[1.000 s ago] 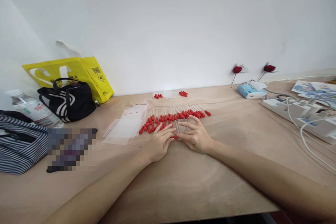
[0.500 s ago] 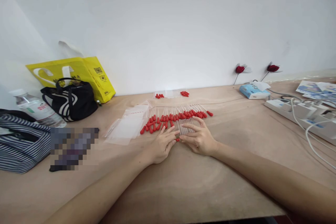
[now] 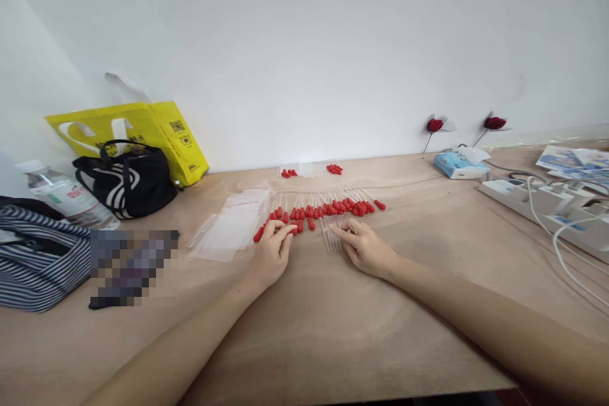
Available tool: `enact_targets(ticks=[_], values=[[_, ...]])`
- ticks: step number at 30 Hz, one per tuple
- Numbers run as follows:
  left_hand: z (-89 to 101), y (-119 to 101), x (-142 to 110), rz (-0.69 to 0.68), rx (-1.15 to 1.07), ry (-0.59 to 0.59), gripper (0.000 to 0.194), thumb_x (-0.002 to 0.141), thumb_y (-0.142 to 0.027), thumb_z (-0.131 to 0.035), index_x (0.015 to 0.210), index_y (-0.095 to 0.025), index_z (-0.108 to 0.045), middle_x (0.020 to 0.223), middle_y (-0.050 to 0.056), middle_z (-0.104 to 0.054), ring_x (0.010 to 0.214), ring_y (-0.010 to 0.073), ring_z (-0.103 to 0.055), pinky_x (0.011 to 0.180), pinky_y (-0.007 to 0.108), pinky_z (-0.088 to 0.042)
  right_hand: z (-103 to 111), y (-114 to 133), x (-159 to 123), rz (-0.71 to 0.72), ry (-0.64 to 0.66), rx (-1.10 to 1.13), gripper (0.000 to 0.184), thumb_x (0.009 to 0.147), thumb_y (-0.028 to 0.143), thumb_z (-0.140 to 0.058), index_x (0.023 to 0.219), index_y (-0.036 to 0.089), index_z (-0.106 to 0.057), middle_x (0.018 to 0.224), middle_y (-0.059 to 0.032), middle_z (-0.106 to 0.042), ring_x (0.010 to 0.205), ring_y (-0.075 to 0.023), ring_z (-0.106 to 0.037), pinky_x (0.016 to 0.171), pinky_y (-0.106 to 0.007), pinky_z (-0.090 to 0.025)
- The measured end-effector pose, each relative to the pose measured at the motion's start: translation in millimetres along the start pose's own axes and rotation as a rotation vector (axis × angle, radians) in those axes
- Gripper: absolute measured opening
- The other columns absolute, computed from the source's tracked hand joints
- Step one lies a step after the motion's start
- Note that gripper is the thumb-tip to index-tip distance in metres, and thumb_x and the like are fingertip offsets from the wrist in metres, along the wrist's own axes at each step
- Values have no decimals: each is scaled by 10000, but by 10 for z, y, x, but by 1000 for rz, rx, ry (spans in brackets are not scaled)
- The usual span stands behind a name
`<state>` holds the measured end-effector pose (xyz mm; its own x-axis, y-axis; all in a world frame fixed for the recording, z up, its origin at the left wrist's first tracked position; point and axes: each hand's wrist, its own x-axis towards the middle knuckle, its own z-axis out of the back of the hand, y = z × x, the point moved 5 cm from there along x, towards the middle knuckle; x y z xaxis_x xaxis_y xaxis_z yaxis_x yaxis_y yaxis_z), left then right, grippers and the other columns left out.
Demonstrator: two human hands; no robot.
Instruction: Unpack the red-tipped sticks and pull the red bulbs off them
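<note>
Across the middle of the bench (image 3: 304, 330), about halfway between its near and far edges, there's a messy row of clear droppers with red bulbs (image 3: 333, 208), thin ends fanned toward the far edge. Just nearer the front sits a neat little bunch of bare clear tubes (image 3: 331, 242), lying side by side

Left hand (image 3: 270, 255) is at the left end of the droppers, fingers curled in and thumb close, with a red bulb right at the tips. Can't honestly tell if it's pinched or just touched. Right hand (image 3: 368, 250) is on the right side of the bare tubes, fingers loosely bent and not closed up, index stretched out over them

Clear zip bags (image 3: 228, 231) lie overlapping left of the droppers, and by the far edge there are two small red bulb clusters (image 3: 334, 169) with clear plastic between them. Toward the left edge: yellow bag (image 3: 183, 146), black bag (image 3: 147, 184), bottle (image 3: 61, 193), striped bag (image 3: 42, 273), plus something pixelated. Toward the far right corner: blue tissue pack (image 3: 459, 166), white power strip (image 3: 528, 206) and some leaflets (image 3: 566, 158)
</note>
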<state>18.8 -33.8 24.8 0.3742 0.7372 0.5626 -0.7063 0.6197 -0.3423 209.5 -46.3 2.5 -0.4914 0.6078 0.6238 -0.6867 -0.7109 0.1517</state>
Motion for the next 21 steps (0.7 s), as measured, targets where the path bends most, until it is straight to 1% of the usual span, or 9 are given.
enact_targets(ticks=[3, 5, 8, 11, 14, 17, 21], values=[[54, 155, 63, 98, 21, -68, 266, 821, -180, -371, 993, -165, -573, 904, 70, -481, 847, 165, -511, 779, 310, -451, -45, -16, 59, -47, -9, 84, 411, 796, 89, -353, 1173, 192, -478, 858, -71, -514, 746, -153, -496, 663, -289, -441], [92, 254, 110, 155, 28, -96, 275, 802, -171, -391, 1005, -163, -576, 915, 73, -502, 862, 170, -523, 784, 305, -455, -71, -29, 121, -71, -25, 117, 366, 793, 80, -353, 1109, 174, -513, 845, -69, -505, 750, -151, -504, 679, -284, -454], [114, 347, 171, 210, 34, -108, 264, 784, -180, -427, 995, -170, -586, 906, 61, -554, 848, 167, -552, 779, 288, -460, -122, -53, 235, -109, -50, 101, 281, 793, 73, -356, 978, 147, -554, 826, -72, -498, 757, -154, -513, 686, -280, -459], [85, 368, 226, 202, 89, -97, 236, 781, -199, -455, 956, -177, -612, 909, 54, -619, 838, 173, -573, 789, 295, -456, -201, -58, 350, -132, -55, 74, 219, 796, 72, -364, 865, 146, -558, 810, -68, -492, 763, -154, -514, 688, -275, -455], [28, 368, 278, 168, 176, -69, 215, 774, -204, -481, 916, -203, -643, 897, 34, -664, 869, 188, -578, 829, 317, -436, -292, -29, 433, -149, -24, 67, 191, 787, 62, -383, 815, 142, -554, 834, -73, -495, 772, -148, -515, 693, -264, -443], [-20, 386, 306, 167, 204, -43, 215, 774, -225, -493, 909, -200, -658, 910, 36, -675, 881, 194, -584, 831, 317, -434, -355, 31, 468, -173, 46, 61, 170, 786, 78, -408, 796, 135, -569, 861, -80, -504, 786, -145, -513, 704, -264, -421], [-64, 381, 286, 153, 204, 18, 260, 798, -286, -467, 914, -160, -663, 887, 66, -681, 843, 203, -596, 786, 315, -445, -352, 135, 462, -174, 130, 70, 201, 846, 182, -391, 822, 147, -587, 872, -69, -534, 861, -156, -502, 764, -308, -360]])
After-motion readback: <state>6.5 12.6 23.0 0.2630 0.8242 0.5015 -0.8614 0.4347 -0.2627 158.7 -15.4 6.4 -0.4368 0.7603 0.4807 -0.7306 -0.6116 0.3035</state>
